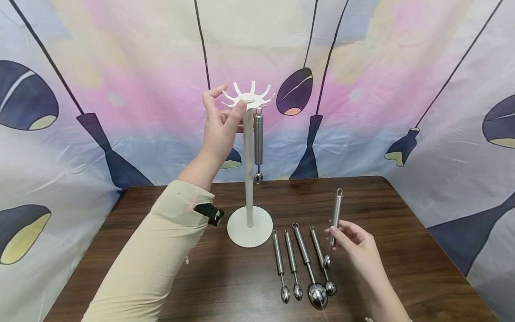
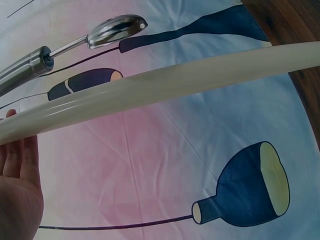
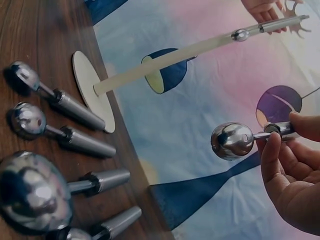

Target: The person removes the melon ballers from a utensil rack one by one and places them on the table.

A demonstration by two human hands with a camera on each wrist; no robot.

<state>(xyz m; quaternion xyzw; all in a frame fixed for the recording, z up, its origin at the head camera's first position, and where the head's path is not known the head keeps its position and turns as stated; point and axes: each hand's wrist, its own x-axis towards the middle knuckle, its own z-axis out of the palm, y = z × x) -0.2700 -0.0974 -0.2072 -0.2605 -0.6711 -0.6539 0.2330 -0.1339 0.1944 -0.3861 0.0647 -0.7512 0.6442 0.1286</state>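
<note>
A white stand [image 1: 248,179] with a ring of hooks at its top rises from a round base. At its top is my left hand [image 1: 220,123], thumb on the front near the hub and fingers reaching behind the post [image 2: 150,95]. From a hook on the right hangs one steel melon baller [image 1: 259,138], bowl down. My right hand [image 1: 360,248] pinches another melon baller [image 1: 336,214] by its handle, thumb against fingers, hanging loop up. The bowl of this held baller [image 3: 232,141] points down, above the tabletop.
Several more melon ballers lie side by side on the dark wooden table [image 1: 213,277], right of the stand's base [image 1: 237,232]. One has a much larger bowl [image 1: 318,296]. A patterned cloth [image 1: 161,89] hangs behind the table and along both sides.
</note>
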